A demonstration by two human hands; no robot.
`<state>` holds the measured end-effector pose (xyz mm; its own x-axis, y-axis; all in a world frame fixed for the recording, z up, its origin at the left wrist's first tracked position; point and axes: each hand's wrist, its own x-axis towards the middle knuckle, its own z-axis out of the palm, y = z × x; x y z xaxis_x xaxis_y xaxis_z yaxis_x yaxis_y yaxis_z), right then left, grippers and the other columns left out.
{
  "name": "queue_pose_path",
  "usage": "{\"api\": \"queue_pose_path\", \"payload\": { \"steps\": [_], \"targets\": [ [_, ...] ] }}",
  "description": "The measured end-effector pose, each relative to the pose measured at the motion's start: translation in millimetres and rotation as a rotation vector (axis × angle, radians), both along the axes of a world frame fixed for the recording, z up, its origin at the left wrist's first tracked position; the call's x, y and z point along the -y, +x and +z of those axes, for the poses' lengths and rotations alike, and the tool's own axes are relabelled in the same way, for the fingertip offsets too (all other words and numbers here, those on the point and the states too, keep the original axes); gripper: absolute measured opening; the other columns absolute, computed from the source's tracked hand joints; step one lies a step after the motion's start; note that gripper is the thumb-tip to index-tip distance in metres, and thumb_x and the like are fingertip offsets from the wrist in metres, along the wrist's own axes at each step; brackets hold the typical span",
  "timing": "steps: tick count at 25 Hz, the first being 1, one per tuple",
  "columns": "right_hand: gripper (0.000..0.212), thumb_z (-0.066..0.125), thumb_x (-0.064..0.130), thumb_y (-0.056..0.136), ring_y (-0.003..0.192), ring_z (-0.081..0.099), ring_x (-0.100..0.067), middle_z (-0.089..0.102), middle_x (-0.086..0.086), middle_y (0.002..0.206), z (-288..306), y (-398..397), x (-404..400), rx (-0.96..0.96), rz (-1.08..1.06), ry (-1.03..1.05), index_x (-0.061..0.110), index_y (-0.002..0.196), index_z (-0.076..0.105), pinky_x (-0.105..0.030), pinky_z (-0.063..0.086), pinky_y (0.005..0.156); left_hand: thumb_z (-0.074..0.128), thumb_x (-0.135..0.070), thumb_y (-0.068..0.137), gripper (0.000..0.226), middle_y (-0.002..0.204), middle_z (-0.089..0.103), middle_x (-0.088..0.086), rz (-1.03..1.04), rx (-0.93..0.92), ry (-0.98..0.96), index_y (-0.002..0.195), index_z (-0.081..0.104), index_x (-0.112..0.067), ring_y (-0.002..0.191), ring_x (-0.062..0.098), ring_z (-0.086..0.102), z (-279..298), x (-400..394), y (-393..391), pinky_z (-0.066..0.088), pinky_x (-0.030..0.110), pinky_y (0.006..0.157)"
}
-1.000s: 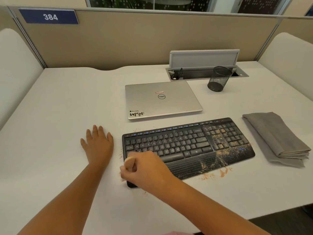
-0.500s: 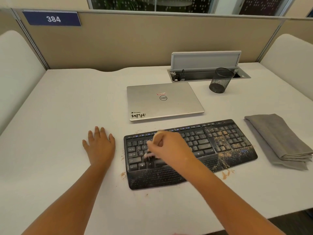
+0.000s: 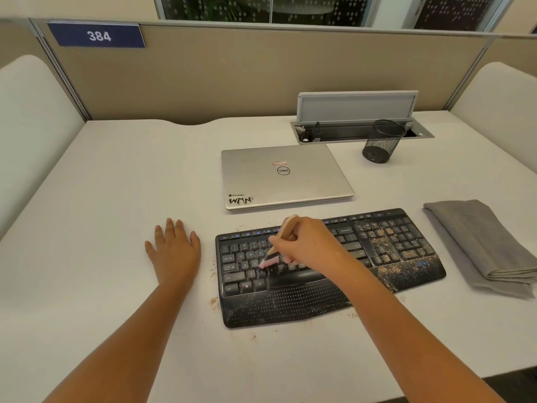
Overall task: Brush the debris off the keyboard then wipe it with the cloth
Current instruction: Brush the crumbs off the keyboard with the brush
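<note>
Over the keyboard (image 3: 319, 269) my right hand (image 3: 308, 245) grips the brush (image 3: 279, 242); beside it, my left hand (image 3: 174, 251) lies flat.

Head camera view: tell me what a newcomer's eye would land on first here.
First, the right hand gripping a small wooden-handled brush, its pink bristles on the left-hand keys of the black ergonomic keyboard at the desk's near centre. Next, the tan crumbly debris dusting the keyboard's right end and number pad. The left hand lies flat on the white desk just left of the keyboard.
</note>
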<state>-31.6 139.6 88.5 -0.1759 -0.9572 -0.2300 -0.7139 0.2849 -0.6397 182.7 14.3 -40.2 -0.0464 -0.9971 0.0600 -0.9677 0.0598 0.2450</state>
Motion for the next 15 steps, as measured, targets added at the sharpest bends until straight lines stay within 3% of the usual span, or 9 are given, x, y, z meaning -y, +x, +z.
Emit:
{"api": "queue_pose_path", "payload": {
  "steps": [3, 5, 7, 9, 11, 15],
  "targets": [
    [0.026, 0.054, 0.034, 0.092, 0.057, 0.062, -0.001, 0.063, 0.004, 0.063, 0.3, -18.9, -0.1, -0.197, -0.107, -0.044, 0.015, 0.075, 0.061, -0.014, 0.044, 0.055, 0.027, -0.035, 0.099, 0.055, 0.155, 0.024, 0.011, 0.005, -0.002, 0.007, 0.147, 0.027, -0.008, 0.144, 0.032, 0.014, 1.2, -0.2, -0.5, 0.01, 0.053, 0.113],
    [0.027, 0.053, 0.029, 0.093, 0.058, 0.064, 0.003, 0.06, 0.003, 0.064, 1.9, -24.6, -1.3, -0.147, -0.177, -0.108, 0.013, 0.071, 0.053, -0.009, 0.039, 0.045, 0.027, -0.035, 0.099, 0.055, 0.155, 0.024, 0.011, 0.005, 0.0, 0.006, 0.146, 0.028, -0.008, 0.144, 0.032, 0.014, 0.9, -0.2, -0.9, 0.01, 0.053, 0.113],
    [0.024, 0.054, 0.029, 0.094, 0.055, 0.062, 0.009, 0.06, 0.003, 0.068, 3.4, -13.6, 0.7, -0.037, -0.118, -0.126, 0.013, 0.077, 0.055, -0.006, 0.037, 0.042, 0.027, -0.035, 0.099, 0.054, 0.154, 0.025, 0.011, 0.006, -0.001, 0.006, 0.146, 0.028, -0.008, 0.143, 0.032, 0.015, 0.7, 0.4, -0.4, 0.011, 0.054, 0.113],
    [0.02, 0.054, 0.033, 0.093, 0.051, 0.055, 0.005, 0.061, 0.007, 0.072, -0.1, 5.3, 2.6, -0.018, -0.003, -0.099, 0.014, 0.087, 0.058, -0.008, 0.038, 0.045, 0.028, -0.035, 0.099, 0.054, 0.154, 0.025, 0.011, 0.006, -0.001, 0.005, 0.146, 0.029, -0.008, 0.143, 0.032, 0.015, 0.5, 0.6, 0.5, 0.011, 0.054, 0.113],
    [0.019, 0.053, 0.038, 0.093, 0.055, 0.048, 0.002, 0.057, 0.012, 0.071, -7.5, 16.7, 2.8, -0.029, 0.074, -0.096, 0.02, 0.085, 0.056, -0.01, 0.036, 0.052, 0.028, -0.034, 0.099, 0.054, 0.154, 0.025, 0.011, 0.005, -0.006, 0.001, 0.146, 0.029, -0.008, 0.143, 0.032, 0.015, 1.4, 0.1, -0.1, 0.011, 0.054, 0.113],
    [0.022, 0.05, 0.033, 0.093, 0.064, 0.059, -0.011, 0.061, 0.001, 0.071, -7.7, 2.9, 1.6, -0.19, -0.031, -0.096, 0.016, 0.081, 0.056, -0.023, 0.05, 0.063, 0.028, -0.035, 0.099, 0.054, 0.155, 0.024, 0.01, 0.006, -0.009, 0.0, 0.146, 0.029, -0.008, 0.144, 0.031, 0.014, 1.1, 0.0, -0.3, 0.011, 0.053, 0.113]
  ]
}}
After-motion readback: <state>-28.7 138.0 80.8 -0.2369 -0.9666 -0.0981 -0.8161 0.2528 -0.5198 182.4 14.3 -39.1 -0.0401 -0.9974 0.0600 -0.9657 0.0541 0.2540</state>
